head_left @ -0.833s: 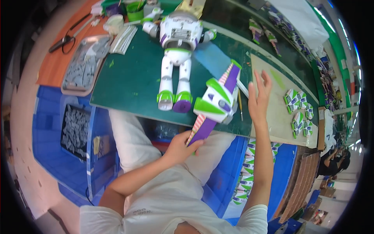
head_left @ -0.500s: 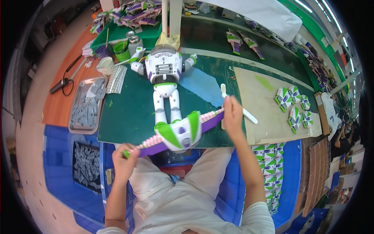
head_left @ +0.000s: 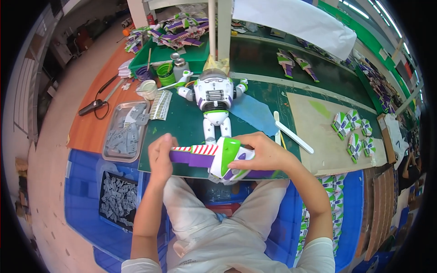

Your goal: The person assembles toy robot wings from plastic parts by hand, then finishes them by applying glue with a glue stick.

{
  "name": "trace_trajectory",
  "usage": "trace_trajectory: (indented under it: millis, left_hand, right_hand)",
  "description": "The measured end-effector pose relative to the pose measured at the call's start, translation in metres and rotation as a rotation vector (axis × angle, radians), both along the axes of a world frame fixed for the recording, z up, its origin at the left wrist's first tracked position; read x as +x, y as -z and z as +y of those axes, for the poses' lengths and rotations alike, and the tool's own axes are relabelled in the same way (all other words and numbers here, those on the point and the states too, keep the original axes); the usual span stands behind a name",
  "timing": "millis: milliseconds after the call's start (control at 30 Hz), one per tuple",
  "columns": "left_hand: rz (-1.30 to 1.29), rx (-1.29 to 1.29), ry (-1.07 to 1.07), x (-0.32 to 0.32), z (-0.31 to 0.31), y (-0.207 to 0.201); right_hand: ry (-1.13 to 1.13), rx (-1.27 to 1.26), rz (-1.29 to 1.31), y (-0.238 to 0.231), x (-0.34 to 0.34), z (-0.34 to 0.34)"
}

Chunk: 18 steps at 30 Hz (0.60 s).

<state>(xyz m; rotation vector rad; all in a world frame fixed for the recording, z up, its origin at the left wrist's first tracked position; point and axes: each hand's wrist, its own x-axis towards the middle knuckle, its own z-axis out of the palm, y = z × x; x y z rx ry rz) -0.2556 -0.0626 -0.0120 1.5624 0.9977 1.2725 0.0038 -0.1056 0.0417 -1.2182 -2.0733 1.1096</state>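
A toy wing pack (head_left: pixel 225 157) in white, green and purple is held level over the near edge of the green work table (head_left: pixel 182 132). My left hand (head_left: pixel 160 157) is closed around the tip of its left wing, which has a red-and-white striped edge. My right hand (head_left: pixel 266 154) grips the pack's white and green middle, thumb on the near face and fingers over the top. It partly covers the right wing. Just beyond lies a white toy space figure (head_left: pixel 213 96), with an open battery compartment in its torso; its feet are hidden behind the pack.
Left: a metal tray (head_left: pixel 108 152) of grey parts, a label sheet (head_left: pixel 160 105), a soldering iron (head_left: pixel 92 107) and paint cups (head_left: pixel 148 90). Right: a blue cloth (head_left: pixel 255 113), a white stick tool (head_left: pixel 296 138) and several small green-white parts (head_left: pixel 354 125). Blue bins (head_left: pixel 82 191) flank my legs.
The wing pack has turned from slanted to nearly level. My right hand has shifted from the right wing tip to the middle body. The whole view has swung slightly left.
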Motion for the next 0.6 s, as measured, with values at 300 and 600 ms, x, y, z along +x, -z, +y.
trace_trajectory:
  millis: [300, 600]
  left_hand:
    - [-0.728, -0.366, 0.256, 0.063, -0.021, 0.023]
    - [-1.119, -0.523, 0.036, 0.056, -0.028, 0.001]
  right_hand:
    - [0.531, -0.008, 0.854, 0.042, -0.047, -0.007]
    - [0.303, 0.725, 0.075, 0.005, -0.062, -0.011]
